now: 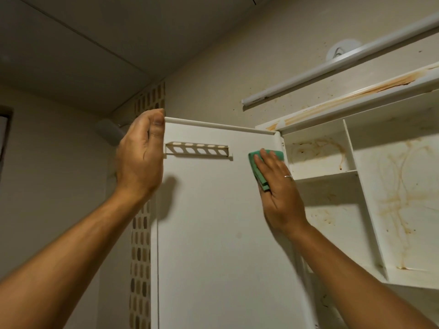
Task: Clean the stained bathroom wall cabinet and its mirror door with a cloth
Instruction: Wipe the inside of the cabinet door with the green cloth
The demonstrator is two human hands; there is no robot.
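Note:
The white wall cabinet (370, 176) hangs open at the right, its back wall and shelves streaked with brown stains. Its door (213, 222) stands swung out towards me, showing the white inner side; the mirror side is hidden. My left hand (140, 157) grips the door's top left corner, fingers curled round the outer edge. With straight fingers my right hand (278, 186) presses a folded green cloth (261, 162) flat against the door's inner face near the hinge edge. A small slotted holder (197, 150) is fixed high on the door.
A white light tube (332, 65) runs above the cabinet, whose top ledge (356, 93) carries an orange-brown stain. A strip of mosaic tiles (142, 257) runs down the wall behind the door. The ceiling is close overhead.

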